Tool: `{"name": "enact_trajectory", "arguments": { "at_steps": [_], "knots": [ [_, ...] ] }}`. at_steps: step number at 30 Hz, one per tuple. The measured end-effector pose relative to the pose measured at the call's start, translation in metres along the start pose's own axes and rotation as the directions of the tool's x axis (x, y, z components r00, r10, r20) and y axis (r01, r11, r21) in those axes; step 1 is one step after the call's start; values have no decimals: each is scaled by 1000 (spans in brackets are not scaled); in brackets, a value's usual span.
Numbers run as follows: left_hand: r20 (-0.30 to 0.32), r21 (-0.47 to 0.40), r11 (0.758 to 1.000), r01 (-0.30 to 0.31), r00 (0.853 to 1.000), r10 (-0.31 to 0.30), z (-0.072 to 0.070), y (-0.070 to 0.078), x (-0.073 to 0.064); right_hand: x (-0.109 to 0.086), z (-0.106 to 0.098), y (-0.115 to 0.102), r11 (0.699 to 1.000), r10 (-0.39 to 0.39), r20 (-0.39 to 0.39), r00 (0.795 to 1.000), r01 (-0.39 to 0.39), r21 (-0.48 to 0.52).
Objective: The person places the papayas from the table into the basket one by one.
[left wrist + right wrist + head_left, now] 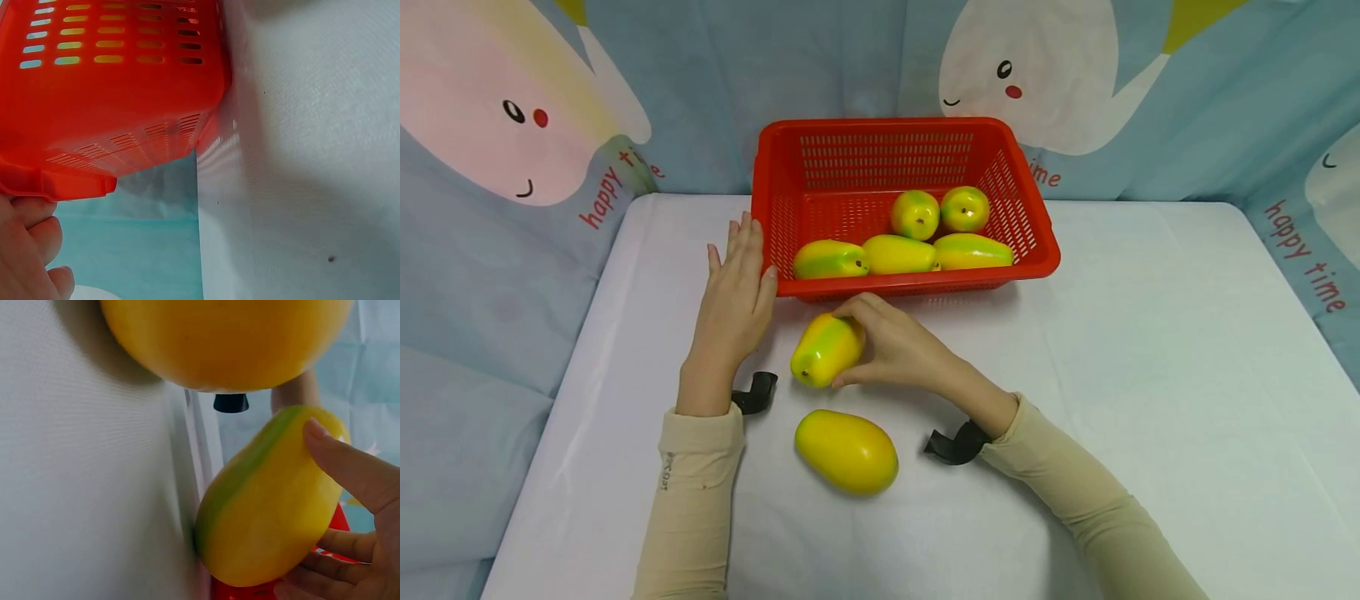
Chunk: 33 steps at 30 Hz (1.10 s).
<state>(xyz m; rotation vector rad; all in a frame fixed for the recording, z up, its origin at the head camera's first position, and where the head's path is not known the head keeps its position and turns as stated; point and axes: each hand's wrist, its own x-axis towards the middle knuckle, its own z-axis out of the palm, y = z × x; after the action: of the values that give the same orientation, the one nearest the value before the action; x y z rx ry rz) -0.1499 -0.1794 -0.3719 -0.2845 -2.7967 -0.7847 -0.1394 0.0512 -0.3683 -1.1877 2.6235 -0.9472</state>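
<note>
A yellow papaya with a green stripe is between the thumb and fingers of my right hand, just in front of the red basket. In the right wrist view the thumb lies on the upper side of this papaya and the other fingers are behind it. My left hand rests with straight fingers against the left end of the red basket. Its fingers touch under the basket rim in the left wrist view. A second papaya lies on the table, nearer to me.
Several papayas, one a yellow-green papaya, lie inside the basket along its front and right. A white cloth covers the table. Behind stands a blue curtain with printed whales. Black straps hang at both wrists.
</note>
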Motion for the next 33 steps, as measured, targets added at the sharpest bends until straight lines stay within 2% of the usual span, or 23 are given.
{"name": "enact_trajectory", "arguments": {
  "at_steps": [6, 10, 13, 21, 28, 33],
  "knots": [
    [8, 5, 1000, 12, 1000, -12, 0, 0, 0, 0, 3, -2, 999, 11, -17, 1000, -12, -39],
    [7, 2, 1000, 11, 1000, -11, 0, 0, -1, 0, 4, -2, 997, -14, -28, 1000, 11, -78],
    [2, -2, 1000, 5, 1000, -5, 0, -1, -1, 0, 4, 0, 997, -34, -27, 999, 32, -70],
    [-8, -4, 1000, -8, 1000, 8, 2, -1, 0, 0, 7, 5, 991, -31, 19, 999, 28, 134],
    [-16, -4, 1000, -11, 1000, 11, 1, 0, 0, 2, 10, 9, 953, -42, 28, 999, 32, 300],
    [-15, -5, 1000, -12, 1000, 12, 1, 0, 1, 2, 11, 10, 939, -55, 3, 998, 51, 339]
  ]
}}
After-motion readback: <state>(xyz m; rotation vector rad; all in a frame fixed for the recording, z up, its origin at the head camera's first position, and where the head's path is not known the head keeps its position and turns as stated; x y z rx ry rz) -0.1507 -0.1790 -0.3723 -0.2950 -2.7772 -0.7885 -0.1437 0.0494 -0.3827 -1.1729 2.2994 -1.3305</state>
